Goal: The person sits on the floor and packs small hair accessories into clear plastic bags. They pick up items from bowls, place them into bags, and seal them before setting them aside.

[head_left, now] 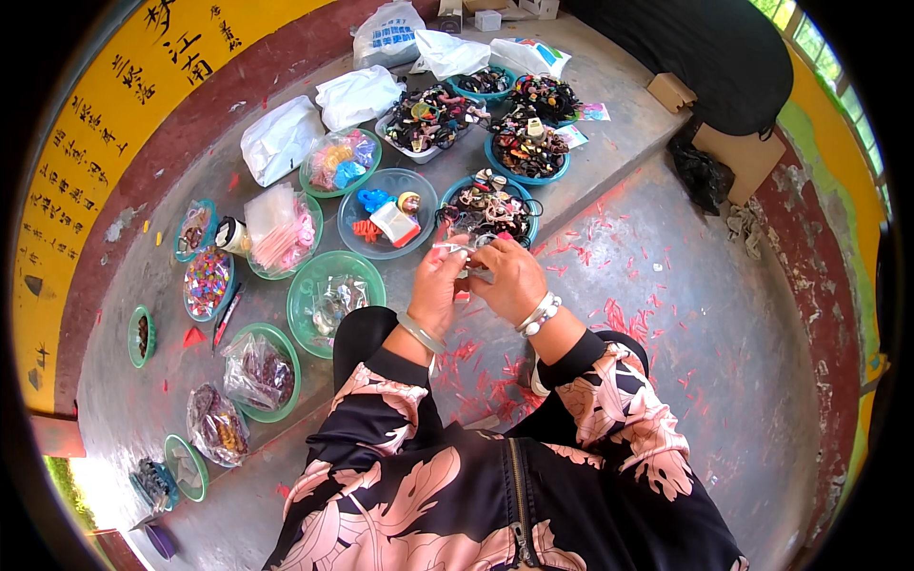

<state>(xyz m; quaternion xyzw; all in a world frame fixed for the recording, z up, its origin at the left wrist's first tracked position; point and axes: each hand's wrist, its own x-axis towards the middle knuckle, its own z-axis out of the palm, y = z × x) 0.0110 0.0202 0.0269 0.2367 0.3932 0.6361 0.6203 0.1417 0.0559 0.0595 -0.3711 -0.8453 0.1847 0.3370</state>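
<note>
My left hand [436, 297] and my right hand [512, 281] meet above my lap, fingers pinched together around something small, pale and partly see-through. Its kind is hidden by the fingers. Just beyond them stands a blue bowl [533, 225] piled with dark and light hair ties [487, 207]. To the left of my hands is a green basin [299, 328] with small clear plastic packets [338, 303] in it. Behind that, a clear basin [367, 186] holds a white-and-orange box [394, 223], a blue item and an orange one.
More bowls of dark hair ties [529, 150] stand on the raised ledge ahead. White plastic bags [281, 141] lie at its back. Leftward are a bowl of colourful small pieces [208, 283], a red-and-black pen-like tool [228, 319] and bagged beads [217, 424]. Red scraps [619, 324] litter the floor.
</note>
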